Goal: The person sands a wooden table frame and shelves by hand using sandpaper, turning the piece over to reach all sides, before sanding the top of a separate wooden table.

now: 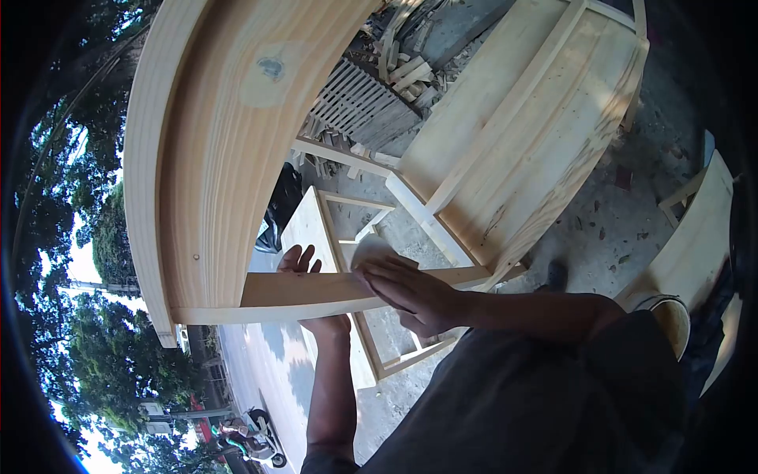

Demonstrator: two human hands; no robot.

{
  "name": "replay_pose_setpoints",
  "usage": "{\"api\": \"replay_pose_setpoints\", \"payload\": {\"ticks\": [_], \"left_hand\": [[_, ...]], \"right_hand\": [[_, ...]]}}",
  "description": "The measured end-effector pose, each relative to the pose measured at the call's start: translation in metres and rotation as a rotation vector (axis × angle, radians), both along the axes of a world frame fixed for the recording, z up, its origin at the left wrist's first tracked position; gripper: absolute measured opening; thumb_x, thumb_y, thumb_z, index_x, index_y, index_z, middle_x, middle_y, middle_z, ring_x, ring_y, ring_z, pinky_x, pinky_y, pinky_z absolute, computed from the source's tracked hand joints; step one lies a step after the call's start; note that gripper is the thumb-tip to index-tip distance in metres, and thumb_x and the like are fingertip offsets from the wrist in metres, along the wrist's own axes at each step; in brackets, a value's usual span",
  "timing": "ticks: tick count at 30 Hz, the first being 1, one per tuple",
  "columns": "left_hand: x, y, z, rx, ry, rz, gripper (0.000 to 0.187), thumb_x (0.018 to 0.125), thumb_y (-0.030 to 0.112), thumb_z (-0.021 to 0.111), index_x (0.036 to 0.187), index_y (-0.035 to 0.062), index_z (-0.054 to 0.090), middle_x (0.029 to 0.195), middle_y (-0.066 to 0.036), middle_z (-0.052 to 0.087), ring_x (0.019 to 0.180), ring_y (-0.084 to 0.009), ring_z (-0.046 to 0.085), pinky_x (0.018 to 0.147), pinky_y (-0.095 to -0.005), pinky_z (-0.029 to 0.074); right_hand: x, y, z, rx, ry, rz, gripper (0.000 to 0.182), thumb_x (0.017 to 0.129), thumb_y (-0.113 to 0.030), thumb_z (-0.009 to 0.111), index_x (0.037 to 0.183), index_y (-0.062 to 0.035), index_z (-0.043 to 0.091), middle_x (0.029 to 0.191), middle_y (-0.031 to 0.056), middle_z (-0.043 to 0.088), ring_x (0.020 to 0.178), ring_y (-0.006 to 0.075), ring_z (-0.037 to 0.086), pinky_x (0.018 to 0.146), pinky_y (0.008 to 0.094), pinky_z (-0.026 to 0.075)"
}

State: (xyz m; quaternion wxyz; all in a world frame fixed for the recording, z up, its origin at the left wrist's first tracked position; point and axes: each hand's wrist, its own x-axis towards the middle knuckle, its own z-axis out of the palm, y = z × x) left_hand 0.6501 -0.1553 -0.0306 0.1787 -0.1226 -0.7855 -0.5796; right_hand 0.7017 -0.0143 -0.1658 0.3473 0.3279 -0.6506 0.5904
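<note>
A pale wooden rail (264, 294) runs across the middle, joining a large curved wooden panel (229, 158) on the left to a framed slatted panel on the right. My left hand (325, 322) reaches up from the bottom and wraps behind the rail, its curled fingertips showing past the far edge. Pressed on the rail just to the right is my right hand (407, 292), fingers together over a pale, blurred pad (374, 251). The pad's underside is hidden.
Behind the rail stands another light wooden frame (304, 229). The framed panel (521, 134) fills the upper right. Wood scraps (410, 75) lie near a grey slatted crate (363, 103). A bucket (671, 320) is at the right. Beyond are a road, a motorbike (264, 437) and trees.
</note>
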Motion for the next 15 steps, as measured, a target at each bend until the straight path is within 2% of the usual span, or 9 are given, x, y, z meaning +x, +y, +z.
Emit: {"api": "replay_pose_setpoints", "payload": {"ticks": [1,2,4,6,8,10,12,14,15], "left_hand": [[0.003,0.005,0.000,0.025,-0.018,-0.020,0.049,0.110,0.041,0.045,0.140,0.0029,0.049,0.137,-0.015,0.056,0.131,-0.0313,0.055,0.115,-0.0474,0.042],[0.004,0.006,0.002,0.038,-0.039,-0.045,0.048,0.110,0.040,0.045,0.139,0.0030,0.050,0.136,-0.015,0.056,0.131,-0.0311,0.055,0.113,-0.0464,0.044],[-0.003,0.011,0.000,0.085,-0.003,-0.100,0.048,0.109,0.041,0.046,0.138,0.0020,0.048,0.139,-0.014,0.053,0.131,-0.0328,0.055,0.113,-0.0473,0.042],[0.008,0.009,-0.006,0.100,-0.028,-0.093,0.049,0.108,0.041,0.046,0.138,0.0014,0.048,0.141,-0.014,0.051,0.131,-0.0335,0.054,0.113,-0.0477,0.041],[0.016,0.006,-0.004,0.080,-0.060,-0.057,0.050,0.108,0.041,0.046,0.138,0.0011,0.047,0.141,-0.015,0.051,0.131,-0.0331,0.054,0.112,-0.0477,0.042],[0.012,0.011,0.002,0.082,-0.072,-0.046,0.051,0.108,0.041,0.046,0.138,0.0008,0.047,0.140,-0.015,0.051,0.131,-0.0327,0.055,0.112,-0.0476,0.043],[0.004,0.005,-0.001,0.061,-0.059,-0.040,0.049,0.112,0.040,0.039,0.142,0.0025,0.049,0.141,-0.014,0.053,0.132,-0.0303,0.054,0.111,-0.0460,0.044],[0.007,0.012,0.004,0.091,-0.134,0.007,0.048,0.112,0.039,0.041,0.143,0.0031,0.048,0.142,-0.014,0.053,0.133,-0.0296,0.054,0.112,-0.0437,0.044],[0.006,0.011,0.003,0.150,-0.125,-0.069,0.051,0.109,0.041,0.047,0.143,0.0021,0.047,0.140,-0.016,0.053,0.131,-0.0309,0.055,0.111,-0.0450,0.045]], "right_hand": [[0.011,0.010,-0.036,0.078,-0.217,0.063,0.098,0.070,0.012,0.064,0.160,0.0052,0.026,0.165,0.0226,0.030,0.157,0.0371,0.026,0.129,0.0546,0.021],[0.015,0.010,-0.052,0.055,-0.203,0.022,0.098,0.070,0.010,0.065,0.159,0.0072,0.025,0.165,0.0235,0.030,0.157,0.0385,0.026,0.129,0.0547,0.021],[0.012,0.000,0.005,-0.045,-0.197,0.024,0.099,0.070,0.009,0.065,0.160,0.0080,0.023,0.165,0.0250,0.029,0.157,0.0386,0.025,0.129,0.0546,0.020],[0.002,0.005,0.111,-0.143,0.011,0.106,0.096,0.071,0.008,0.062,0.159,0.0099,0.023,0.165,0.0276,0.028,0.157,0.0382,0.024,0.130,0.0498,0.021],[-0.008,-0.005,0.147,-0.127,0.122,0.026,0.093,0.075,0.000,0.063,0.159,0.0102,0.024,0.166,0.0278,0.026,0.158,0.0368,0.023,0.130,0.0488,0.019],[-0.011,0.001,0.096,-0.043,0.158,0.110,0.098,0.072,0.000,0.063,0.160,0.0100,0.021,0.167,0.0279,0.024,0.159,0.0375,0.020,0.130,0.0515,0.018],[-0.004,0.010,-0.006,0.075,0.049,0.088,0.103,0.071,0.001,0.064,0.162,0.0085,0.017,0.168,0.0279,0.021,0.160,0.0380,0.017,0.130,0.0541,0.015],[0.000,0.014,0.005,0.084,-0.044,0.119,0.103,0.074,-0.001,0.066,0.163,0.0075,0.013,0.169,0.0281,0.018,0.160,0.0396,0.014,0.130,0.0528,0.014],[0.009,0.014,0.012,0.073,-0.117,0.129,0.104,0.076,-0.002,0.067,0.163,0.0070,0.011,0.169,0.0282,0.017,0.160,0.0404,0.012,0.131,0.0521,0.013]]}}
